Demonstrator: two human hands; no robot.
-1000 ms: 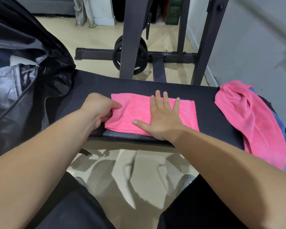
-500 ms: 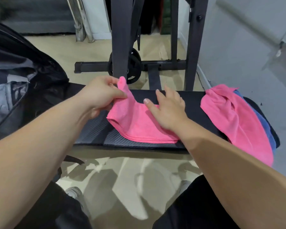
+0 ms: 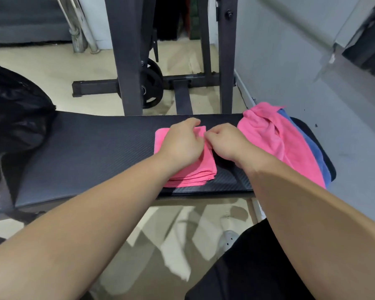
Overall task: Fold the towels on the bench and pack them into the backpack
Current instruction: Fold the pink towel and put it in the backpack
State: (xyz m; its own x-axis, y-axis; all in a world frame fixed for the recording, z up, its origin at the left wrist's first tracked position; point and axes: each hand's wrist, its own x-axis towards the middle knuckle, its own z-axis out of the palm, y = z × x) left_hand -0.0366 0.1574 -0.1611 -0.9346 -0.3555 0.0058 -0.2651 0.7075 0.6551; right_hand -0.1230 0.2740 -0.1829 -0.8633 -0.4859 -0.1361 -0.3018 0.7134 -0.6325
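left hand [image 3: 182, 142] pinches towel [image 3: 200, 172] far edge | right hand [image 3: 226, 145] pinches its right edge | towel folded, mid-bench [image 3: 89, 152]

A black padded desk [image 3: 91, 152] spans the middle of the frame. A folded pink towel [image 3: 206, 172] lies at centre. A crumpled pink towel [image 3: 266, 131] covers a blue towel [image 3: 312, 148] at the right end, and a black backpack [image 3: 15, 118] sits at far left.

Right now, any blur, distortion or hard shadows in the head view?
Head view: left hand, right hand and towel are fairly sharp; the wall at right is streaked with blur. Head view: the wide angle bows the bench and leans the rack. Head view: hard shadows on the floor; backpack nearly black.
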